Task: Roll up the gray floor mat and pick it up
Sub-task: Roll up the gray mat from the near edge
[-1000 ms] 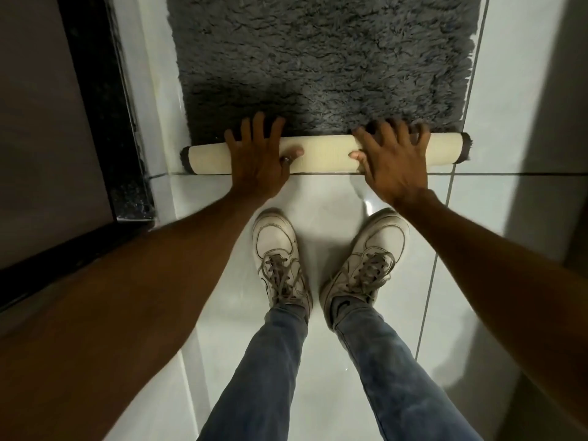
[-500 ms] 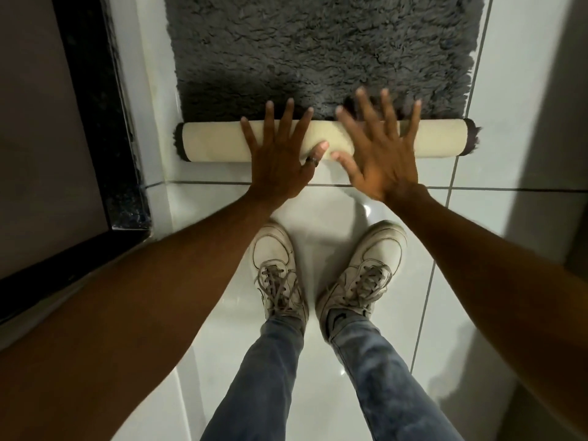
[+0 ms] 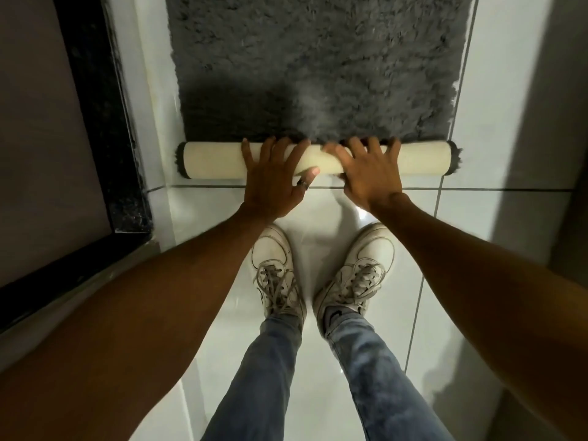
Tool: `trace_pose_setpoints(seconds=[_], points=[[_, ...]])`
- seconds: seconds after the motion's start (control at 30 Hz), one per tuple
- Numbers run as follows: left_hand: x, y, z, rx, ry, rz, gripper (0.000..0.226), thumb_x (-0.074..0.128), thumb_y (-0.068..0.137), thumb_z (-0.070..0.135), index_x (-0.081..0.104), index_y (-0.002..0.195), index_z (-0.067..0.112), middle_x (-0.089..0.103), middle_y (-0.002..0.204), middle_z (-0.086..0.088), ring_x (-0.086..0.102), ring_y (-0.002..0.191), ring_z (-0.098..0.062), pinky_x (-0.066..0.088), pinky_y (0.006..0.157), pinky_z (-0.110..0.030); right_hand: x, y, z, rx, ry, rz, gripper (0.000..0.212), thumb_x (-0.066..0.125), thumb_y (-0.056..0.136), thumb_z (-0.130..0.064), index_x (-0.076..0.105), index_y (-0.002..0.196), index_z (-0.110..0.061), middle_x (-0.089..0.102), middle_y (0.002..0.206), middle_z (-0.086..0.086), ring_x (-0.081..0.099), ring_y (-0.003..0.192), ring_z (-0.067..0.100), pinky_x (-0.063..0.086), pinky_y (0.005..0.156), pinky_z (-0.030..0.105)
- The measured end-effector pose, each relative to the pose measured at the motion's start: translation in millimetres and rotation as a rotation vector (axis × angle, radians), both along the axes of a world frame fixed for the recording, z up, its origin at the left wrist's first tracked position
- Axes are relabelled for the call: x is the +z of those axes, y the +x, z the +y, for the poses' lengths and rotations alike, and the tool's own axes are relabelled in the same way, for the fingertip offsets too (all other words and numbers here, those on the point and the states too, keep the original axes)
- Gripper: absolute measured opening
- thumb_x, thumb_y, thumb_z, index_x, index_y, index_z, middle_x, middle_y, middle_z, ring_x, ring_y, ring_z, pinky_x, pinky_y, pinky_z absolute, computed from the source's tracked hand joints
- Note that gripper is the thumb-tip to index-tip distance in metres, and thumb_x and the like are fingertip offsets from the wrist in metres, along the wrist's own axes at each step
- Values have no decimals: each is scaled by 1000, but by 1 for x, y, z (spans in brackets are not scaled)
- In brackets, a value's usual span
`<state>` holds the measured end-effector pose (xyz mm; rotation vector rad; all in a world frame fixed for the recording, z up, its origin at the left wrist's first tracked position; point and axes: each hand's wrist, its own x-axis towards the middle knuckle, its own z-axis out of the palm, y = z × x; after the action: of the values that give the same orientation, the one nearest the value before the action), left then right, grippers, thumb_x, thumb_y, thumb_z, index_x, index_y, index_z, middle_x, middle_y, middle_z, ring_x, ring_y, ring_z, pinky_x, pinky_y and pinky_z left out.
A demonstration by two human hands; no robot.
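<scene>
Slack is the risk – uneven pushing could skew the roll (image 3: 420, 160) or let it loosen. Left hand (image 3: 273, 183) and right hand (image 3: 369, 176) lie spread and flat on its cream backing, fingers draped over the top. Beyond them the gray floor mat (image 3: 318, 65) lies unrolled on the tiles (image 3: 509, 243).

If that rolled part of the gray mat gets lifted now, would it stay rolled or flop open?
Probably it would flop: most of the gray mat still lies flat. The roll looks soft, so it would likely sag. Both the left hand and right hand press it.
</scene>
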<state>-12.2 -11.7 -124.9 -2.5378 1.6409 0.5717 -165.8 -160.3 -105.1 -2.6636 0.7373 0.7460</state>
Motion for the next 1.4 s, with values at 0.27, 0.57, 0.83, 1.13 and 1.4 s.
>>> trace_pose_setpoints(seconds=[0.27,0.57,0.83,1.13,1.4], points=[[19,-56,40,-122,-19,51,64,43,102,46,26,162,30,23,171,-6,14,158,-38,14,120,-73,2,-29,2,45,241,132,67,57,94,-60,37,154,-39,51,147,8,52,132,39,38,106,62],[-9,-23,0,-131,-52,44,67,50,99,52,29,160,33,33,167,-4,26,155,-38,22,118,-73,2,-68,75,-73,-51,-173,68,16,106,-61,25,166,-30,20,175,13,18,160,43,8,121,74],[4,0,-19,8,-192,-71,56,43,106,47,40,157,24,32,166,-16,26,154,-42,18,121,-71,-8,-20,22,-164,-75,-166,77,26,104,-70,17,169,-29,13,177,12,13,161,44,9,120,80],[1,25,-25,-58,-37,-5,68,35,102,55,21,163,30,18,172,-7,13,159,-36,8,124,-69,-1,9,-12,-105,-119,-176,80,32,101,-73,21,168,-30,17,175,16,16,160,46,11,116,83],[7,46,-56,-60,-8,23,66,41,98,54,33,159,29,40,162,-9,32,151,-38,14,122,-71,3,39,-30,-104,-91,48,94,71,94,-45,11,166,-34,31,167,12,32,150,43,18,117,80]])
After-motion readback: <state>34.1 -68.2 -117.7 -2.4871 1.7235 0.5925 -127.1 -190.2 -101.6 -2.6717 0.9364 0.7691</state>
